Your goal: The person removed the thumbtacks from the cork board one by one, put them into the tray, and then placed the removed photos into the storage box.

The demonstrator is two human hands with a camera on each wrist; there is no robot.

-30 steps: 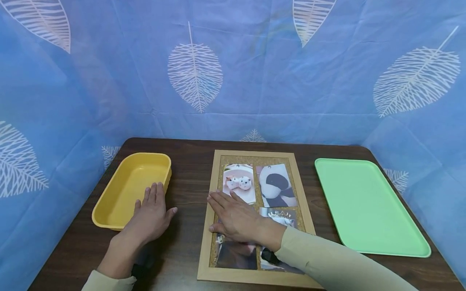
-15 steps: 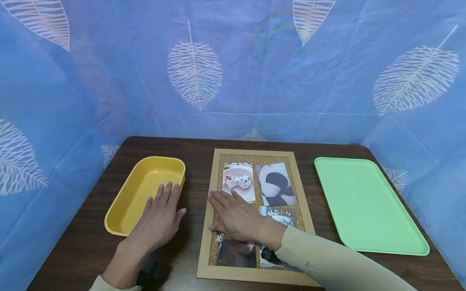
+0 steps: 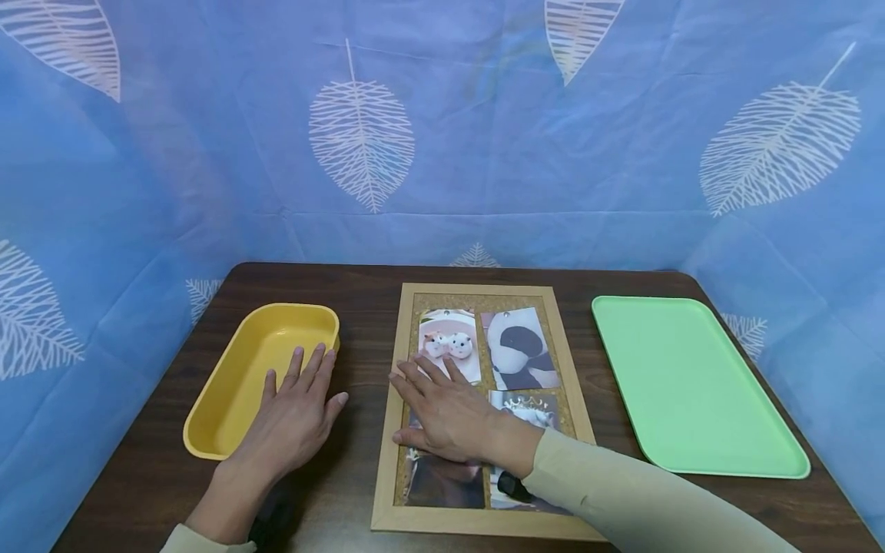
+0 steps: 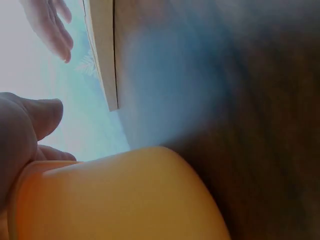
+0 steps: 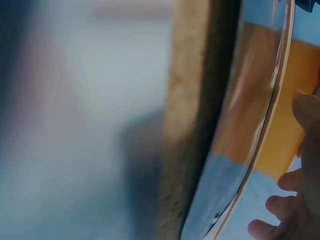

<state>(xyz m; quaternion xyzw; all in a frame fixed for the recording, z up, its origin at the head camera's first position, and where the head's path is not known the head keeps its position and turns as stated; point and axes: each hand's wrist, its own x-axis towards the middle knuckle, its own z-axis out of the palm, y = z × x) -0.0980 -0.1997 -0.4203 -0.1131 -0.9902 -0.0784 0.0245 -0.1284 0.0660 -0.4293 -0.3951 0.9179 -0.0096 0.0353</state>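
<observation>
My left hand [image 3: 287, 418] lies over the right rim of a yellow plastic tub [image 3: 224, 407], its fingers straight and slightly apart. In the left wrist view the thumb [image 4: 46, 116] stands out beside the outer wall of the tub [image 4: 120, 200]. A wood-framed cork board [image 3: 387, 476] lies flat in the middle of the table with several photos pinned to it. Across its left half my right hand [image 3: 452, 415] is spread, covering part of the photos. One photo at the upper left shows two small spotted figures [image 3: 448, 345]; the hand's fingertips overlap its lower edge.
A light green tray [image 3: 698, 384] lies on the right of the dark wooden table [image 3: 359, 307]. Blue cloth [image 3: 484, 153] with white leaf prints hangs behind and at both sides. The right forearm's sleeve [image 3: 636, 491] crosses the board's lower right corner.
The yellow tub and my left hand have shifted right and a little nearer, then slightly back to the left. My right hand has stayed on the board.
</observation>
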